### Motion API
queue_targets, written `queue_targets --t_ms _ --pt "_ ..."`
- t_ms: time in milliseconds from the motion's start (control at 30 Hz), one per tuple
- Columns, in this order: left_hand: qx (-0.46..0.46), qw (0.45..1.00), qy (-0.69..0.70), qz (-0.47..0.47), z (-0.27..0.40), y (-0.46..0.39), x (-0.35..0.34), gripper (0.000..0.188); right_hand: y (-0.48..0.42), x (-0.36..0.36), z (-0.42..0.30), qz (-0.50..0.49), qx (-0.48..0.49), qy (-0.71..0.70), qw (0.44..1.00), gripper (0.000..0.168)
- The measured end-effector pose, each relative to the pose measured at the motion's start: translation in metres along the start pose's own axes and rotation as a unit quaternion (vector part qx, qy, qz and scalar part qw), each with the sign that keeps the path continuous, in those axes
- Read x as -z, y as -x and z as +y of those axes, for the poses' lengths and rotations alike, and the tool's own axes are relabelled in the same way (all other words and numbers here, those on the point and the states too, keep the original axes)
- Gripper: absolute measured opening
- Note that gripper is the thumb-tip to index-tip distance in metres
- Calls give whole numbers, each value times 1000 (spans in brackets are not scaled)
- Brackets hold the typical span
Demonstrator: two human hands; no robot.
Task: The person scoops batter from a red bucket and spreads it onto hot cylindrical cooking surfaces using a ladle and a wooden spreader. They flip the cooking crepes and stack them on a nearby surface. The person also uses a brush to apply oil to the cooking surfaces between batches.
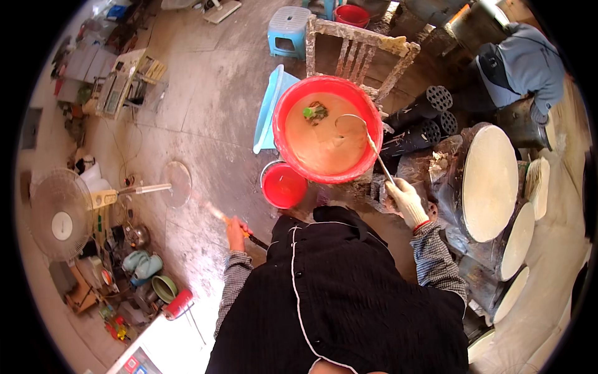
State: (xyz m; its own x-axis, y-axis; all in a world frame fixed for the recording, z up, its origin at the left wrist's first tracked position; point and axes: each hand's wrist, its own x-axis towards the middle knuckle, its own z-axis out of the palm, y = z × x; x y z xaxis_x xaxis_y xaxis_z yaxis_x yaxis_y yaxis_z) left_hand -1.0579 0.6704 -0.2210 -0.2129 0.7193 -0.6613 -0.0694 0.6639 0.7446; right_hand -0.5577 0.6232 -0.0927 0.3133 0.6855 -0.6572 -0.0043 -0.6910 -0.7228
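My right hand (405, 198), in a pale knit glove, grips the handle of a ladle (384, 163). The ladle's round bowl sits in tan batter-like liquid (308, 147) inside a large red basin (281, 119). A green-capped item (316, 113) rests in that liquid near the far side. Bare-fingered, my left hand (237, 232) is closed around a long tool (217, 214) with an orange and black handle; its far end is blurred, so its kind is unclear. Below the basin stands a smaller red bucket (284, 185), between my two hands.
Several round griddles (490, 182) covered with cream-coloured layers line my right side. Beyond them a person (525, 65) bends over. Perforated coal briquettes (439, 98) lie near a crusted wooden chair (359, 35). A blue stool (287, 32) stands ahead; a fan (60, 219) is leftward.
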Motion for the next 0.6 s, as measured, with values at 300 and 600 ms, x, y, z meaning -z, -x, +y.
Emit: queue_targets --t_ms 300,600 --pt "-275 893 -289 -210 95 33 -97 42 12 -80 22 95 80 -89 988 46" --pt "-54 881 -171 -439 126 72 -124 42 42 -120 12 217 196 -4 956 47"
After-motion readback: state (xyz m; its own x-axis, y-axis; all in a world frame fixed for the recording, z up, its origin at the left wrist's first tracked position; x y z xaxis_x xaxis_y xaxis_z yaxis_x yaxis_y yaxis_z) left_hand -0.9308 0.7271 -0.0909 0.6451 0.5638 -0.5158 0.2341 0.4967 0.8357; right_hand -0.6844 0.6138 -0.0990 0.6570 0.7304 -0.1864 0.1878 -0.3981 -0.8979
